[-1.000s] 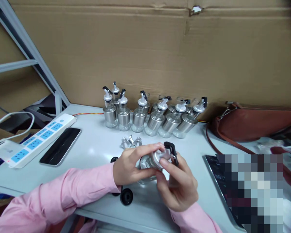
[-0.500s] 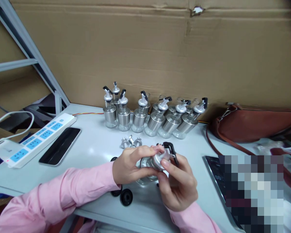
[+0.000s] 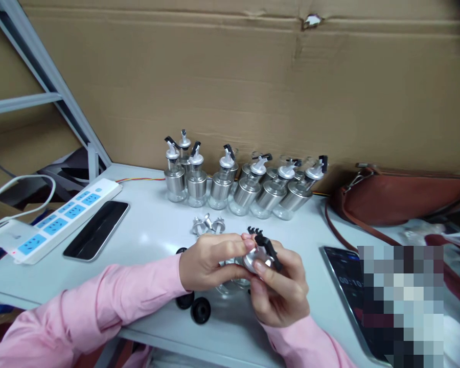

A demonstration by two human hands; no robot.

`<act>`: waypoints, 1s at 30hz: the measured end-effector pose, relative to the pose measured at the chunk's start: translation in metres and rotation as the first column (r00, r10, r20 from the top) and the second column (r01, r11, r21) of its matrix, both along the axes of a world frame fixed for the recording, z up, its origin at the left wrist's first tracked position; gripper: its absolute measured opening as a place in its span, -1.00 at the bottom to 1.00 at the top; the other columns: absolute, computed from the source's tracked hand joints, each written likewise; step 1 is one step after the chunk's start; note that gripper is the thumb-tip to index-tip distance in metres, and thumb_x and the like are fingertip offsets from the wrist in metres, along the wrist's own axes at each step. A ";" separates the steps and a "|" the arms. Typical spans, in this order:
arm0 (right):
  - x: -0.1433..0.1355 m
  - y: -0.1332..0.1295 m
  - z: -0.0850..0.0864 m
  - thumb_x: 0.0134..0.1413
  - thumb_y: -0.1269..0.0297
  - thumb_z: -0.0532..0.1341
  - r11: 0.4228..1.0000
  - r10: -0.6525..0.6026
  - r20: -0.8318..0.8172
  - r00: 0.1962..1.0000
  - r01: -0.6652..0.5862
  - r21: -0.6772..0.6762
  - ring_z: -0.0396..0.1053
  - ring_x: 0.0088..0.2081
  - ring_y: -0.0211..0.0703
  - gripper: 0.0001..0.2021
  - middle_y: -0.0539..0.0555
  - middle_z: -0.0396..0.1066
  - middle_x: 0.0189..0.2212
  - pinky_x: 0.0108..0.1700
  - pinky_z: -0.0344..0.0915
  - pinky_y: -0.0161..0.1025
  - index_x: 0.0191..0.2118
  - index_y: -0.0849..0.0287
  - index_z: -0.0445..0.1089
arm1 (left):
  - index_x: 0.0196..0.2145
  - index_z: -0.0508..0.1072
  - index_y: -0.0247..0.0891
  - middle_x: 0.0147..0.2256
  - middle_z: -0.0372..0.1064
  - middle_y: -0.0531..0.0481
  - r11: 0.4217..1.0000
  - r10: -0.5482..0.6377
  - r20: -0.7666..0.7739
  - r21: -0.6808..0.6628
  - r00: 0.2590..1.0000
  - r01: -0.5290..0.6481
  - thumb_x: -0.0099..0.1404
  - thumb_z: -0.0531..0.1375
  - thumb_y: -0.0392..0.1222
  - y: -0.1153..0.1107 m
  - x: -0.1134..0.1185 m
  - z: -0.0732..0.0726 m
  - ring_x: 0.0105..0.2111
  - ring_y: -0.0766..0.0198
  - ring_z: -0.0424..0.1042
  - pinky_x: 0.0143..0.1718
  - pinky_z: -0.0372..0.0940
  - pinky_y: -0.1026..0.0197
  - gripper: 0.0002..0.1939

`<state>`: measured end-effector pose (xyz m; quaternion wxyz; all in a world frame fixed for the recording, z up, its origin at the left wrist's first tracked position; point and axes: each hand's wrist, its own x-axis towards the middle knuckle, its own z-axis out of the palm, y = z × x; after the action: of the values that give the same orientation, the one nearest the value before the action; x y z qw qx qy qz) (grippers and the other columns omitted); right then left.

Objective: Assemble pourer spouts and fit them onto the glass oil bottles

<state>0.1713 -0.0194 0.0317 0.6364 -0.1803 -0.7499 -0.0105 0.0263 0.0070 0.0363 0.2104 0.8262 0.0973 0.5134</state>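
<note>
Between my hands is a silver pourer spout with a black flip lever. My left hand pinches its collar from the left, fingertips above and thumb below. Closed from the right, my right hand has its thumb pressed on the spout. A clear glass bottle shows under my hands, mostly hidden; whether the spout sits in its neck I cannot tell. Black round caps lie by my left wrist. Silver spout parts and small black levers lie just beyond my fingers.
Several glass-and-steel bottles with spouts stand along the cardboard wall. A power strip and a phone lie left. To the right are a brown bag and another phone, partly under a blurred patch.
My right hand has shifted slightly left and turned the spout a little, so the black lever now lies lower and tilts differently. Small black levers behind it have come into view.
</note>
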 end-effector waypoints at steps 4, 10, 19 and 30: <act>-0.001 0.001 -0.005 -0.09 0.60 0.05 1.000 -0.029 -0.019 0.999 0.029 0.003 0.37 -0.08 -0.02 -0.63 0.19 0.27 -0.13 -0.22 0.45 -0.03 -0.11 0.25 0.31 | -0.03 0.22 -0.25 -0.26 0.45 -0.16 0.998 0.063 0.016 0.014 0.998 -0.063 0.31 0.11 -0.17 -0.001 0.002 -0.003 -0.22 0.26 0.49 -0.23 0.39 0.37 -0.71; 0.005 0.007 -0.015 0.02 0.50 0.05 0.998 0.058 -0.017 0.998 -0.057 0.034 0.39 -0.09 0.01 -0.56 0.23 0.31 -0.10 -0.24 0.46 0.00 0.08 0.25 0.20 | -0.01 0.23 -0.29 -0.28 0.48 -0.15 0.969 0.221 0.077 0.093 0.972 -0.228 0.26 0.15 -0.10 -0.006 0.006 -0.008 -0.34 0.29 0.52 -0.32 0.40 0.39 -0.62; 0.008 0.013 -0.016 -0.02 0.49 0.10 0.994 0.093 -0.009 0.996 -0.092 0.066 0.41 -0.08 0.06 -0.54 0.24 0.35 -0.07 -0.27 0.47 0.04 0.07 0.25 0.22 | 0.00 0.20 -0.28 -0.34 0.47 -0.10 0.950 0.232 0.095 0.193 0.968 -0.246 0.30 0.11 -0.12 -0.004 0.007 -0.007 -0.33 0.30 0.51 -0.34 0.40 0.38 -0.65; 0.005 0.012 -0.013 -0.11 0.54 0.13 0.994 0.034 -0.045 0.998 -0.029 0.104 0.43 -0.12 -0.01 -0.39 0.26 0.37 -0.05 -0.31 0.51 -0.04 0.17 0.30 0.12 | -0.13 0.30 -0.21 -0.24 0.40 -0.10 0.928 0.261 -0.065 0.291 0.963 -0.232 0.36 0.00 -0.23 -0.006 0.001 -0.008 -0.33 0.32 0.45 -0.37 0.34 0.36 -0.84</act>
<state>0.1765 -0.0074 0.0190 0.6624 -0.1355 -0.7360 -0.0353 0.0273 0.0008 0.0287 0.0194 0.8541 0.1373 0.5013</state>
